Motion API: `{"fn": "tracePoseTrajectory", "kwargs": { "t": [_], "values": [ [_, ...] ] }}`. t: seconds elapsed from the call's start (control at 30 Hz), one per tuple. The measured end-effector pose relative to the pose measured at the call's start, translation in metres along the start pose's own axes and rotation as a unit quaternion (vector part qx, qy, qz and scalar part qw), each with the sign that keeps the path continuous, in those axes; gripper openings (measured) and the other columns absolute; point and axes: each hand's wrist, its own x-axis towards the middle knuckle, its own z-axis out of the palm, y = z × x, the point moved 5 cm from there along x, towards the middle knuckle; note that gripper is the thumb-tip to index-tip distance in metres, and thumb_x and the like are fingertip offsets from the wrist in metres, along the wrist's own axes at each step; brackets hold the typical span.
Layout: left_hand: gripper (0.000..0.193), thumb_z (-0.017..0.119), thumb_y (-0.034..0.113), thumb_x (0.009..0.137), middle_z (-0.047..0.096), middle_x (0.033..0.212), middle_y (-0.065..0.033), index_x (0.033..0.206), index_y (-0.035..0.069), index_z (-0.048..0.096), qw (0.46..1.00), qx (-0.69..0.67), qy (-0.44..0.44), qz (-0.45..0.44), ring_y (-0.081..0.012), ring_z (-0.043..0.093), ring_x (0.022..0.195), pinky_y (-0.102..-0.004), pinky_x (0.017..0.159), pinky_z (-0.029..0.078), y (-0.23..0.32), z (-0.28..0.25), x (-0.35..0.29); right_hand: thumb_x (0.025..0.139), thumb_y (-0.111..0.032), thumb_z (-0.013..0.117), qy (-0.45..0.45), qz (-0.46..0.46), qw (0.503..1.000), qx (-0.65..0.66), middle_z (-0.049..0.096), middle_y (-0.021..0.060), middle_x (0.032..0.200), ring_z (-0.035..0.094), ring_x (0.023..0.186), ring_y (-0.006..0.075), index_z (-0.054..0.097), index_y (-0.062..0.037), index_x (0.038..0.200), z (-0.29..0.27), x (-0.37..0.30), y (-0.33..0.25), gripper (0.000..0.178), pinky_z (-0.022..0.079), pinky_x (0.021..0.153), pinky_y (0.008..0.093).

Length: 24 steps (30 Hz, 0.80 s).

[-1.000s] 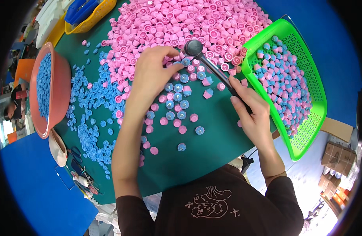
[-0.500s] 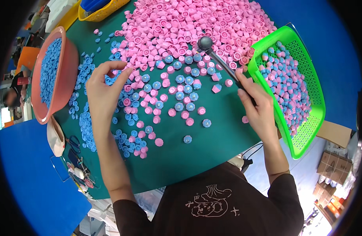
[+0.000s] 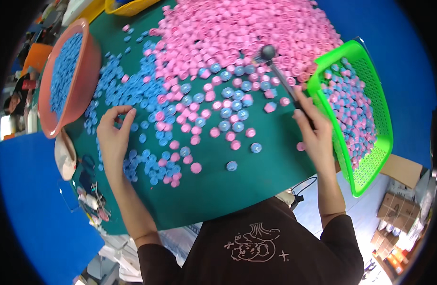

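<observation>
My right hand (image 3: 316, 130) grips the dark handle of a small hammer (image 3: 282, 77) with a rounded head, raised over the near edge of a pink heap. My left hand (image 3: 115, 137) hovers above loose blue pieces (image 3: 142, 90), thumb and forefinger pinched together; whatever may be between them is too small to make out. Small pink cup-shaped pieces (image 3: 251, 28) form a large heap at the far side. Between my hands lie scattered pink cups and several cups topped with blue caps (image 3: 238, 95). One capped piece (image 3: 231, 166) sits apart near the table's front.
A bright green basket (image 3: 377, 109) of joined pink-and-blue pieces stands at the right. At the left is an orange-pink basin (image 3: 83, 61) full of blue pieces. A yellow basket (image 3: 133, 6) stands at the far left. Scissors (image 3: 87, 164) and clutter lie along the green table's (image 3: 204, 199) left edge.
My left hand has drawn back toward me and slightly left, away from the pink heap. The hammer has shifted a little right, though the whole view has shifted too.
</observation>
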Motion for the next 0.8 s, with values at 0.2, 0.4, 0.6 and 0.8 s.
{"fn": "tracePoseTrajectory", "kwargs": {
  "t": [0.2,0.4,0.6,0.8],
  "values": [
    [0.024,0.076,0.013,0.078,0.068,0.092,-0.0102,0.1,0.003,0.071,0.997,0.07,-0.02,0.03,-0.0244,0.065,0.081,-0.034,0.073,0.052,-0.054,0.009,-0.029,0.095,-0.005,0.059,-0.002,0.117,0.99,0.085,0.066,0.007,0.116,0.056,0.091,0.008,0.057,-0.0018,0.135,-0.004,-0.011,0.024,0.041,0.039,0.103,0.0262],
    [0.025,0.077,0.011,0.076,0.068,0.088,-0.0097,0.098,0.002,0.07,0.999,0.041,0.014,-0.016,-0.0211,0.062,0.074,-0.0339,0.071,0.051,-0.06,-0.006,-0.042,0.098,-0.012,0.059,-0.034,0.024,0.998,0.045,0.061,-0.0035,0.084,0.037,0.058,-0.0009,0.053,-0.0097,0.141,0.013,-0.008,0.025,0.044,0.028,0.051,0.0164],
    [0.023,0.078,0.012,0.076,0.068,0.085,-0.0071,0.095,0.002,0.07,0.996,0.042,0.046,-0.069,-0.016,0.06,0.07,-0.0301,0.067,0.05,-0.076,-0.01,-0.047,0.096,-0.009,0.061,-0.029,0.089,0.994,0.059,0.063,-0.0002,0.098,0.046,0.073,0.0042,0.056,-0.0057,0.138,0.011,-0.007,0.007,0.042,0.04,0.072,0.018],
    [0.022,0.076,0.012,0.077,0.07,0.091,-0.0106,0.096,0.003,0.07,0.995,0.1,0.023,-0.02,-0.022,0.061,0.072,-0.0339,0.069,0.051,-0.072,-0.012,-0.046,0.094,-0.006,0.061,-0.023,0.096,0.994,0.042,0.066,0.0026,0.107,0.052,0.084,0.0065,0.058,-0.0044,0.135,0.004,-0.005,0.008,0.041,0.044,0.081,0.0215]
  ]
}}
